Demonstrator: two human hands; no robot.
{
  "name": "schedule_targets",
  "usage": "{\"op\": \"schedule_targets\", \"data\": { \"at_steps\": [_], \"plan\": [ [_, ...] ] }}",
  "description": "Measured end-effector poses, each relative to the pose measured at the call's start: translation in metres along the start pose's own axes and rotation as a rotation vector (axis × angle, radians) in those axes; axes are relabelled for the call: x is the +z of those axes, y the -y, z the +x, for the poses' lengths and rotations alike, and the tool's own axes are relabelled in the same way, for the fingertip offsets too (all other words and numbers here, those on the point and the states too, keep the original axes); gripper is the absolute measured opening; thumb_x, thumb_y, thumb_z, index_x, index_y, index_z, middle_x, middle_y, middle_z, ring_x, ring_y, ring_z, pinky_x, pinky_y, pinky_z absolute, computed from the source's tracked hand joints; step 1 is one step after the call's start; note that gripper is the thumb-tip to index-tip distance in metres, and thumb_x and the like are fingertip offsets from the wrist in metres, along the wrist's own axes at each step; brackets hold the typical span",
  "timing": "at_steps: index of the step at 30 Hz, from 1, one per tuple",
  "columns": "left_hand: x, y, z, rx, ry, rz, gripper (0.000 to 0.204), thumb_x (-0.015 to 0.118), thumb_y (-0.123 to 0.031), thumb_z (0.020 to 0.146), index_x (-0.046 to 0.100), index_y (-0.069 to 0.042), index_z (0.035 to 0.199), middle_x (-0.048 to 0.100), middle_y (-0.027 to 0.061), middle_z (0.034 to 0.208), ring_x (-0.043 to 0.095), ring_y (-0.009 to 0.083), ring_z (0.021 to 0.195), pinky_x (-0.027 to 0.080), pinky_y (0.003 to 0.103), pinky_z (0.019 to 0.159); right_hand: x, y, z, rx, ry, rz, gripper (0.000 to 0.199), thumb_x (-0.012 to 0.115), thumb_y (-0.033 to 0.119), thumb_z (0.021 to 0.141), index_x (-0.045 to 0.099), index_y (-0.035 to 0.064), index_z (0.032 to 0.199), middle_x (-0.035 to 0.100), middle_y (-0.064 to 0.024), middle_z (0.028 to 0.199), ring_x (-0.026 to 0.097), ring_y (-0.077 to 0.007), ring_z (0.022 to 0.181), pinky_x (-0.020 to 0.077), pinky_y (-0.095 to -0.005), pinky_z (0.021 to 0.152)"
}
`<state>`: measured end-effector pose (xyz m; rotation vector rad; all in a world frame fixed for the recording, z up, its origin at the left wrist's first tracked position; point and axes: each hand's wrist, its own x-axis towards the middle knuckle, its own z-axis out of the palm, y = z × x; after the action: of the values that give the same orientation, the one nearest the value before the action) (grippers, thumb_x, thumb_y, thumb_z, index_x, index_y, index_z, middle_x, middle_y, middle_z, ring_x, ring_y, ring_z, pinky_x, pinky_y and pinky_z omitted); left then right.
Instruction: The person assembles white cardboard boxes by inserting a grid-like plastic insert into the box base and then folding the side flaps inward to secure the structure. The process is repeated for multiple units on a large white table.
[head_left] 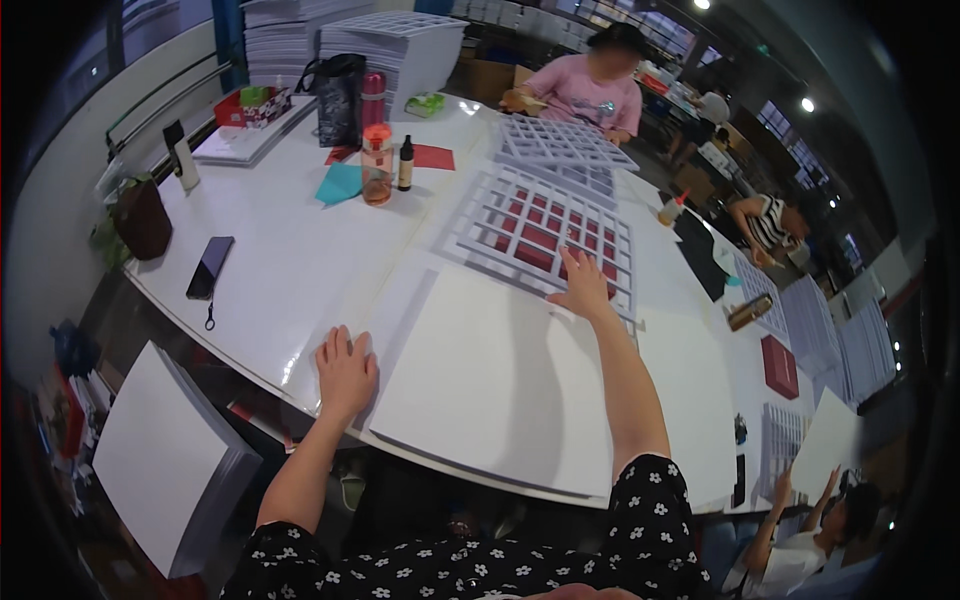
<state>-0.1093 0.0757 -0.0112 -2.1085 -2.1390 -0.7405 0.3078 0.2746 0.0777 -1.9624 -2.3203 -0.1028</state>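
Nearest us, at eight o'clock, a stack of white boards (pixel 165 455) sits off the edge of the table (pixel 290 270), while one wide white board (pixel 490 375) lies flat straight before us, its face bare. At this board's nine o'clock our left hand (pixel 348 372) rests on the tabletop, fingers loosely bent and slightly apart; we see nothing in its hold, though its palm is hidden. At the board's one o'clock our right hand (pixel 583 288) has its fingers spread, gripping nothing, the tips over the near part of the white grid (pixel 553 225); we cannot tell whether they touch it. That grid lies just past the board, toward twelve to one o'clock, with red pieces (pixel 538 240) showing through its gaps. We judge this round to be at an early point: the grid looks whole, but it and the board lie apart, and nothing is fixed on the board. Farther off, at one o'clock, more grids (pixel 565 150) lie before a person in a pink shirt (pixel 590 100), so we judge plenty is left.
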Motion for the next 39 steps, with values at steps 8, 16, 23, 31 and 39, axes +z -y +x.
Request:
{"op": "schedule_targets", "data": {
  "at_steps": [8,16,23,31,39],
  "plan": [
    [-0.01,0.0,0.0,-0.034,-0.005,-0.023,0.043,0.06,-0.024,0.089,0.058,-0.007,0.129,0.046,0.0254,0.14,0.037,0.04,0.136,0.027,0.053,0.111,0.007,0.024,0.072,0.113,0.382,-0.157,0.115,0.089,0.052,0.057,0.034,0.0233,0.154,0.05,-0.0235,0.141,0.039,-0.0438,0.137,0.0346,-0.0559,0.108],
    [-0.002,0.006,-0.001,-0.004,-0.049,-0.005,0.043,0.061,-0.024,0.089,0.058,-0.006,0.129,0.047,0.0252,0.139,0.037,0.04,0.136,0.028,0.052,0.11,-0.016,0.029,0.04,0.027,0.083,-0.143,0.099,0.09,0.04,0.054,0.049,0.0156,0.14,0.056,-0.0236,0.126,0.049,-0.0407,0.124,0.0334,-0.0529,0.108],
    [0.002,0.01,-0.003,-0.006,-0.071,-0.019,0.043,0.061,-0.024,0.089,0.058,-0.007,0.128,0.047,0.0248,0.139,0.038,0.0396,0.135,0.028,0.052,0.111,-0.098,0.065,-0.099,-0.169,-0.074,-0.004,0.089,0.091,0.035,0.057,0.053,0.0122,0.135,0.054,-0.0179,0.109,0.049,-0.0363,0.109,0.0367,-0.0464,0.101],
    [0.0,0.011,-0.007,0.033,-0.074,0.0,0.041,0.06,-0.025,0.09,0.057,-0.008,0.128,0.049,0.0237,0.137,0.04,0.0388,0.134,0.029,0.052,0.11,-0.12,0.129,-0.268,-0.311,0.137,0.083,0.091,0.09,0.044,0.06,0.053,0.0088,0.136,0.051,-0.0196,0.11,0.047,-0.0398,0.109,0.0319,-0.0568,0.107],
    [0.008,0.016,-0.007,0.013,-0.106,0.007,0.039,0.061,-0.027,0.09,0.06,-0.01,0.125,0.05,0.0224,0.136,0.04,0.0376,0.134,0.03,0.051,0.109,-0.066,0.143,-0.27,-0.355,0.077,0.027,0.093,0.086,0.054,0.062,0.055,0.009,0.137,0.055,-0.0182,0.107,0.049,-0.037,0.105,0.0367,-0.0498,0.098]
  ]
}}
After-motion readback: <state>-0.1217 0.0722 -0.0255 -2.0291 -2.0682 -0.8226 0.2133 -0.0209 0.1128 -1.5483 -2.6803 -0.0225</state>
